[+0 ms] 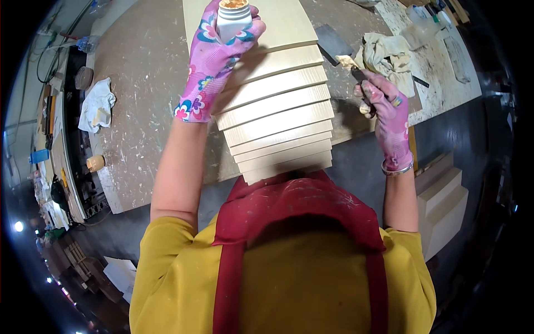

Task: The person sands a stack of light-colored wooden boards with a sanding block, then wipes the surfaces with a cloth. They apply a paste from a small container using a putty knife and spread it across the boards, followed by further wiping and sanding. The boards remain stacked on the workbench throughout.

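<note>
Left hand (208, 61): grip closed round a white jar (233, 19) — open top, held over the stacked boards (278, 122).
Right hand (389, 114): grip closed on a putty knife (350, 60) — above the desk (144, 83), near a rag (389, 55).

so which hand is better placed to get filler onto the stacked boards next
Probably right: the right hand holds the putty knife, already loaded, beside the boards. The left hand is occupied holding the jar.
</note>
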The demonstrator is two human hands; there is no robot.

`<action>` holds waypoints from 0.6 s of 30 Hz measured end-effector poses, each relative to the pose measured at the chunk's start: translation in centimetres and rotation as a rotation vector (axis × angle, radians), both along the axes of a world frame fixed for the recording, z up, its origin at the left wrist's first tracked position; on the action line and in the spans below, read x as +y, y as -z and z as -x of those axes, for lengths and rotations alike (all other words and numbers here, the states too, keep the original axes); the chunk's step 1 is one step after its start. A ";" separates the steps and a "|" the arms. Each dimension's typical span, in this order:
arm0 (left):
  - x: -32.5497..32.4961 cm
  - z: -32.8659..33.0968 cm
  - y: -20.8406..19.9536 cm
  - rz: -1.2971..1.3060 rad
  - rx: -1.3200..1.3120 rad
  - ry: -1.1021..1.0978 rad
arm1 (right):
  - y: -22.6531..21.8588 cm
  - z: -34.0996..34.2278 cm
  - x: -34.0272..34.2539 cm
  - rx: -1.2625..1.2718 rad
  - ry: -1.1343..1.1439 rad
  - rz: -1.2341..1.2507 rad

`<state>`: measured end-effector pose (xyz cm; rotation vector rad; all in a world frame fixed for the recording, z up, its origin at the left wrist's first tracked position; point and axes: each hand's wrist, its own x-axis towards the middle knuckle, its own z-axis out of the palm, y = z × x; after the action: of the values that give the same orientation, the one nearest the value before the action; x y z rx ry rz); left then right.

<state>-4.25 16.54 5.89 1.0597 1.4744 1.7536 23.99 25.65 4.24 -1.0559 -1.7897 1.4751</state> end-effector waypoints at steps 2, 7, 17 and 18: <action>0.1 0.0 0.0 -0.016 0.012 0.004 | 0.2 -0.4 0.4 -0.007 0.051 0.063; 0.4 1.2 0.4 0.066 0.100 0.026 | 0.7 -0.1 0.0 0.044 0.008 0.061; -0.5 0.8 0.5 0.008 0.058 0.063 | 3.1 -4.9 -4.7 0.279 0.143 0.411; -0.8 0.7 0.6 0.002 0.052 0.073 | 3.5 -5.7 -5.3 0.283 0.184 0.414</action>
<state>-4.96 15.77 5.32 1.1509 1.4501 1.6856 29.70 20.38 0.71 -1.1053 -1.1883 1.8172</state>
